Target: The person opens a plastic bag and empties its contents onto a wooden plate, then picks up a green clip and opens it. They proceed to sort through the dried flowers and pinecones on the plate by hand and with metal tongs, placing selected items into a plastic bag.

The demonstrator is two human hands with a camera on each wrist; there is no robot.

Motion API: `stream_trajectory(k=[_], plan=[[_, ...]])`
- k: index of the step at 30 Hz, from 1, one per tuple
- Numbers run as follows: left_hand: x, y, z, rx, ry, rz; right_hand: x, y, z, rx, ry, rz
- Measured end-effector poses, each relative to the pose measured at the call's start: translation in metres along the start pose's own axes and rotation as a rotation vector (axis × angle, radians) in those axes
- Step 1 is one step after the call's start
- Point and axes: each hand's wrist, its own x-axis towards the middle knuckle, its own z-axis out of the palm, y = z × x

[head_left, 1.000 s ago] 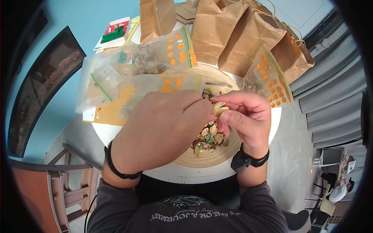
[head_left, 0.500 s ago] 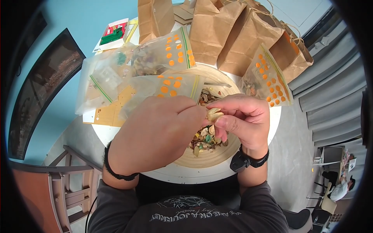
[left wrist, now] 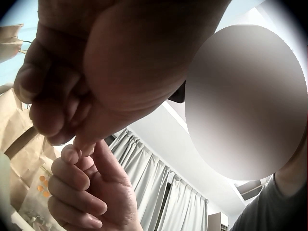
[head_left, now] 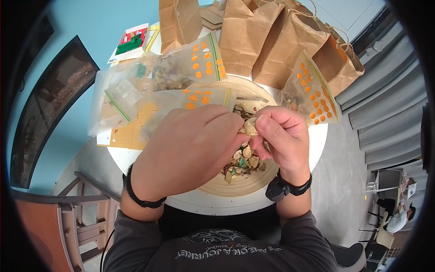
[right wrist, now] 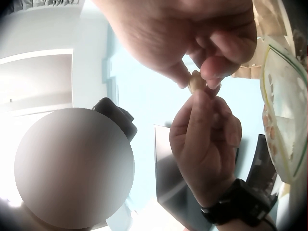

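A pale yellow, petal-like dried piece is pinched between both hands above a shallow round wooden tray. My left hand, back up, holds its left edge; its fingertips are mostly hidden in the head view. From the other side my right hand grips the piece between thumb and forefinger, thumb uppermost, the other fingers curled below. In the right wrist view the dried piece shows between the fingertips of both hands. Beneath them, in the tray, lies a heap of mixed dried petals and slices, brown, cream and green.
Zip bags with orange dots surround the tray: one bag behind left, one on its left rim, one at right. Brown paper bags stand behind. A thin flat strip lies across the tray's back. A chair is at left.
The right thumb has moved up onto the dried piece, which earlier looked parted into two leaves and now turns a broader face upward. Both hands stay close together over the tray.
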Motion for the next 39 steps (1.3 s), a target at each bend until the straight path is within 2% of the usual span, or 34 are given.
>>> stream_trajectory(k=[8, 17, 26, 28, 31, 37, 39], plan=[[0.001, 0.001, -0.001, -0.038, -0.005, 0.032, 0.000, 0.001, 0.000, -0.014, -0.051, -0.022], [0.002, -0.001, -0.003, -0.086, -0.042, 0.040, 0.000, 0.005, -0.004, -0.048, -0.157, 0.069], [-0.002, -0.004, 0.003, -0.074, -0.061, 0.097, -0.001, -0.001, -0.004, 0.064, -0.228, 0.202], [-0.002, -0.005, 0.003, -0.052, -0.060, 0.098, -0.002, -0.003, -0.001, 0.143, -0.160, 0.251], [-0.002, -0.005, 0.003, -0.035, -0.069, 0.102, -0.002, -0.006, -0.001, 0.179, -0.149, 0.324], [-0.003, -0.005, 0.005, 0.024, -0.055, 0.119, 0.004, 0.000, -0.015, 0.315, -0.276, 0.347], [-0.002, -0.004, 0.006, 0.027, -0.035, 0.107, 0.004, -0.003, -0.011, 0.293, -0.246, 0.328]])
